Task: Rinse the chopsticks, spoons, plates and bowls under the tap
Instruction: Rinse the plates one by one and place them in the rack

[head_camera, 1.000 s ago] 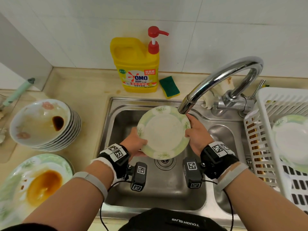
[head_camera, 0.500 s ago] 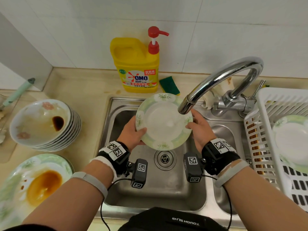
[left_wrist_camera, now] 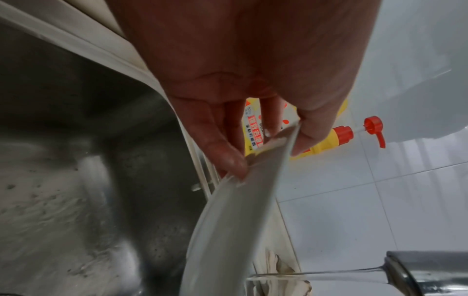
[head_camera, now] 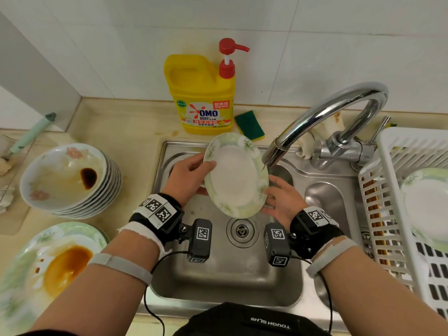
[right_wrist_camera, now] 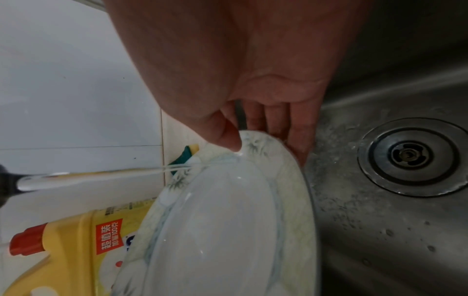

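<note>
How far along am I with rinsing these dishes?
Done: one clean plate sits in the white rack, with what look like chopsticks beside it. In hand: your left hand and right hand hold a green-rimmed plate tilted over the sink, the tap running onto it. Left: a stack of bowls and a sauce-stained plate on the counter. No spoons are visible.

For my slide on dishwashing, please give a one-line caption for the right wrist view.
Right hand pinches the rim of a green-edged plate as tap water hits it above the steel sink.
</note>
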Tool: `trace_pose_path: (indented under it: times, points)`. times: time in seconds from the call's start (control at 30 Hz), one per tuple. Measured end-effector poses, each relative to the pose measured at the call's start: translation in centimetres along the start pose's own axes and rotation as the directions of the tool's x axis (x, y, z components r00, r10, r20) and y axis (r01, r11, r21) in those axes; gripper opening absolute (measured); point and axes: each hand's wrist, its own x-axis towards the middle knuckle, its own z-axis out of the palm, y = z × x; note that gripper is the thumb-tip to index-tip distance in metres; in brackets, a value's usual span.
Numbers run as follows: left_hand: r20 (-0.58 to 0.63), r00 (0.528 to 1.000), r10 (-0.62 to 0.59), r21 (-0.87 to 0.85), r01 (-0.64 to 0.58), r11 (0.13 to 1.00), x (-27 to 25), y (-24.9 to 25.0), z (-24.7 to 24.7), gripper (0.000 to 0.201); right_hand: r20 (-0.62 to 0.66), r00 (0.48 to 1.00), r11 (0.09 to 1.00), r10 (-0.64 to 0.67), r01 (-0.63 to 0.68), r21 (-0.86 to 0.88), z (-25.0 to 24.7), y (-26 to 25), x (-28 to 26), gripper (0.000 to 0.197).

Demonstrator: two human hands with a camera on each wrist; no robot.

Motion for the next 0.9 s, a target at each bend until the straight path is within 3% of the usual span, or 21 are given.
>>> trace_pose_path:
  times: [0.33,0.6,0.77,0.9]
  points:
    - [-0.021,0.985,-0.170,-0.104,0.167,0.981,0.8,-0.7,-0.1,0.021,-0.094,0.995,0.997,-0.021,0.014,-0.072,-0.4,-0.8,-1.3,0.019]
    - [0.052,0.939,-0.340,-0.052,0.342,0.938,0.6,-3.4,0.6,0.018,-0.199,0.958,0.966,-0.208,0.170,-0.193,-1.0,-4.2,-2.3,0.013]
    - [0.074,0.915,-0.396,0.056,0.392,0.918,0.5,-5.3,1.4,0.023,-0.115,0.899,0.822,-0.423,0.328,-0.465,-1.2,-4.9,-2.7,0.018]
    - [0.079,0.911,-0.405,-0.018,0.408,0.913,0.3,-6.2,2.1,0.027,0.045,0.818,0.575,-0.573,0.440,-0.689,-1.5,-4.7,-2.0,0.025]
